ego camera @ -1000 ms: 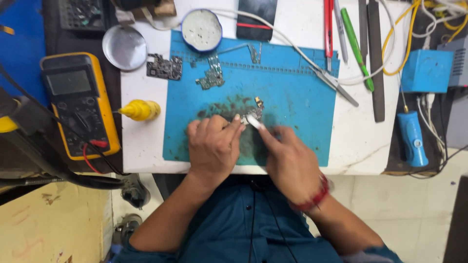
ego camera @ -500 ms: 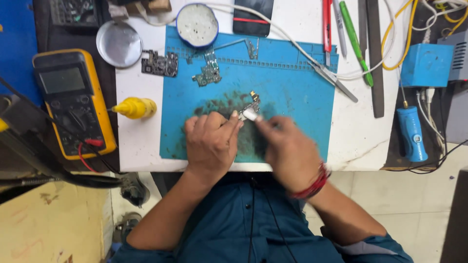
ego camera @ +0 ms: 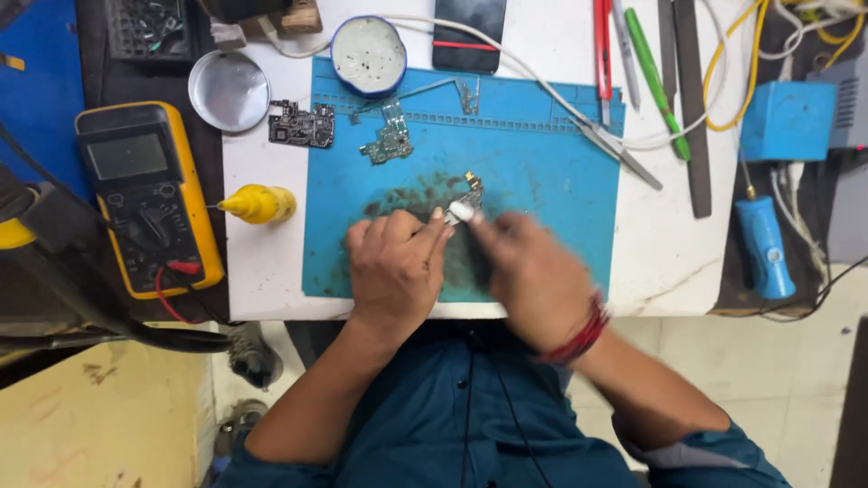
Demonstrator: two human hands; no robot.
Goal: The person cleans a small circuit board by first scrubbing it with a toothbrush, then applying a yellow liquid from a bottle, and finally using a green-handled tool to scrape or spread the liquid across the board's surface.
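Nearest the camera, 2 bare forearms extend from blue sleeves onto the workbench. The left hand [ego camera: 395, 264] rests knuckles-up on the blue work mat [ego camera: 542, 163], fingers curled inward toward a small circuit board [ego camera: 467, 199]; whether they pinch the board cannot be told. The right hand [ego camera: 529, 271], with a red thread band [ego camera: 580, 333] at the wrist, is blurred; it is closed loosely around a small white-tipped tool [ego camera: 459, 212] whose tip sits just beside the left fingertips, touching or nearly touching the board. The board lies near the mat's centre, on a dark stained patch.

Beyond the hands, a second green board fragment [ego camera: 389, 142] lies on the mat's upper part. A dark board [ego camera: 301, 125] lies on the white table just off the mat's left edge. A yellow dropper bottle [ego camera: 259, 204] lies on its side left of the mat, and a yellow multimeter [ego camera: 146, 197] lies further left.

At the far edge stand a round metal lid [ego camera: 229, 90], a round blue-rimmed tin [ego camera: 368, 56] and a dark phone [ego camera: 467, 34]. Tweezers [ego camera: 619, 154], a red-handled tool [ego camera: 603, 41] and a green pen [ego camera: 655, 81] lie far right.
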